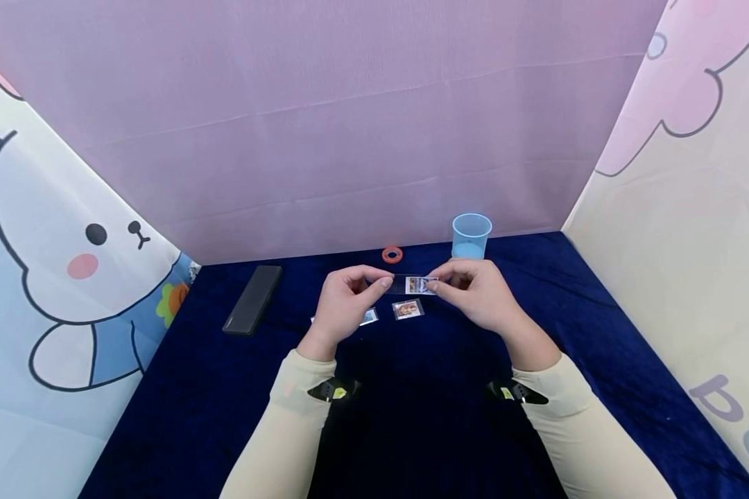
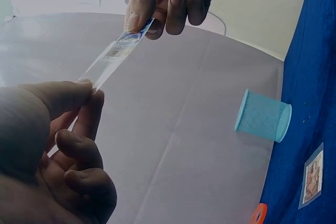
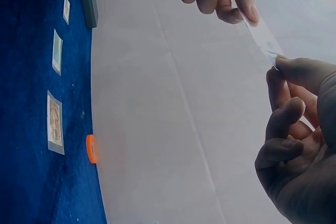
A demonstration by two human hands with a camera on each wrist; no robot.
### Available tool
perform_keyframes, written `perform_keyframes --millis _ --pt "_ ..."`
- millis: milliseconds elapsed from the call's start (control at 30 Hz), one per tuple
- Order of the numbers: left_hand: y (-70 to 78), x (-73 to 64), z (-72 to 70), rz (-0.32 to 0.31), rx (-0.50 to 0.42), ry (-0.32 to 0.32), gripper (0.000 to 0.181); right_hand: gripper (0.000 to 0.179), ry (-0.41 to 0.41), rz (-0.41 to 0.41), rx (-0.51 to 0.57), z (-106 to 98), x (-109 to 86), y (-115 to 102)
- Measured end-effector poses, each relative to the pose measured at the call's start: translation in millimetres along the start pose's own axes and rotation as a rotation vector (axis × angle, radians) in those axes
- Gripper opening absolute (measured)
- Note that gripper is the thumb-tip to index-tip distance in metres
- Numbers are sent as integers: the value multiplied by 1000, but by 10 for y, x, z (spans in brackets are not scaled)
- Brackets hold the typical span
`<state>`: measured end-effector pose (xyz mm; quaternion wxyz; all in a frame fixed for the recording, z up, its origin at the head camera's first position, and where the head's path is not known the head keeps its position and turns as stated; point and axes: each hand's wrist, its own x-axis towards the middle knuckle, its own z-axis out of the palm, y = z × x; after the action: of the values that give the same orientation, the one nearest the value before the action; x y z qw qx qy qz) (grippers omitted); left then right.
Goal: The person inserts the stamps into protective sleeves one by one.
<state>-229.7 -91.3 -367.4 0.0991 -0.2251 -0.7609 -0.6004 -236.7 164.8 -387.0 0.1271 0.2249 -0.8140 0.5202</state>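
Raised over the dark blue cloth, a clear plastic strip (image 1: 399, 285) stretches between the two hands, with a small blue-and-white picture stamp (image 1: 419, 285) at its right end. The left hand (image 1: 343, 305) pinches the strip's bare end between thumb and forefinger. At the stamp's end, the right hand (image 1: 483, 298) pinches with its thumb on top. Below lies a brownish picture stamp (image 1: 408, 309) with a clear border. Partly behind the left hand is a bluish stamp (image 1: 369, 317); the right wrist view shows another small stamp (image 3: 66, 9) farther along the row.
A light-blue mesh cup (image 1: 471, 235) stands behind the right hand. An orange ring (image 1: 392, 254), like a tape roll, lies near the back edge. To the left is a dark flat case (image 1: 252, 300). Fabric walls (image 1: 362, 138) enclose the table's back and sides.
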Motion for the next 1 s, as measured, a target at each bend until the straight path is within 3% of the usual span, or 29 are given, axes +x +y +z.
perform_keyframes --millis 1000 --pt "-19 4 13 20 -26 -6 5 4 -19 11 5 -35 -4 21"
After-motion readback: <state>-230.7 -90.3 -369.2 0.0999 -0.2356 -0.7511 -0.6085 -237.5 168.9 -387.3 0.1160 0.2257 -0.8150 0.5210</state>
